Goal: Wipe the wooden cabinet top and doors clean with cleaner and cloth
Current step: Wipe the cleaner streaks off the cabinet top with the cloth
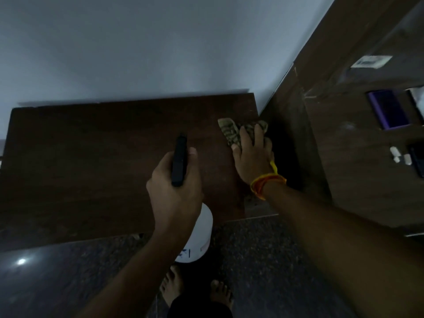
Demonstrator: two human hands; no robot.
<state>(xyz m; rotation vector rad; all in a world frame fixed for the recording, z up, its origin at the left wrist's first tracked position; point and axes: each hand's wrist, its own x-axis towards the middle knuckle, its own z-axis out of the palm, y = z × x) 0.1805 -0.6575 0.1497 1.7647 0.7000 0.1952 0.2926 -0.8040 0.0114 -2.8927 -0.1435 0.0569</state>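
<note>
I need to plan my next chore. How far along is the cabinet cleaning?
Done: nothing shows for certain; in this dim light the cabinet top gives no clue which parts are wiped. In hand: the right hand presses the cloth on the top's right end, while the left hand holds the spray bottle by its black trigger head. Left: probably the remaining top, and the doors, out of view.

Cabinet top [91, 157]: dark brown wood, flat, back edge against the pale wall. Cloth [231, 131]: crumpled, tan w/ dark pattern, lying on the top near its right rear corner, partly covered by fingers. Cleaner [197, 235]: white bottle w/ black spray head, hanging upright at the cabinet's front edge, right of centre, nozzle over the top; label too blurred to read.
</note>
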